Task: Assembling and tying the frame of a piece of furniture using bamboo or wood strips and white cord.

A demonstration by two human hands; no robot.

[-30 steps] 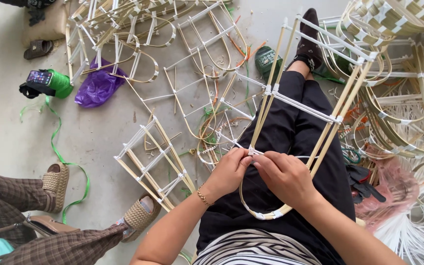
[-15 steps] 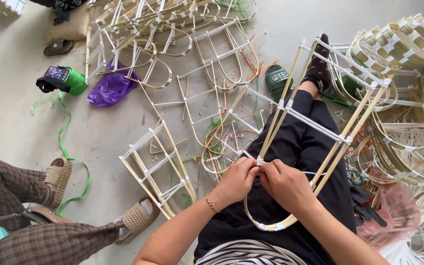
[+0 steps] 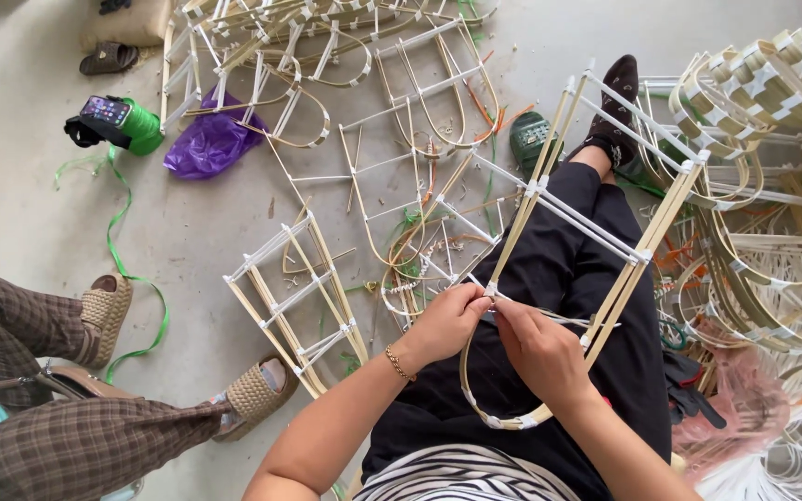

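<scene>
Both hands meet at the lower middle of the frame: the left hand [image 3: 447, 325] and the right hand [image 3: 538, 353] are closed, pinching a thin white strip [image 3: 549, 315] at a joint of the bamboo frame [image 3: 596, 199], which lies across the lap and runs toward the upper right. Another person's woven sandals [image 3: 257, 394] rest on the floor [image 3: 30, 204] at lower left, near a green tape roll [image 3: 139, 125].
</scene>
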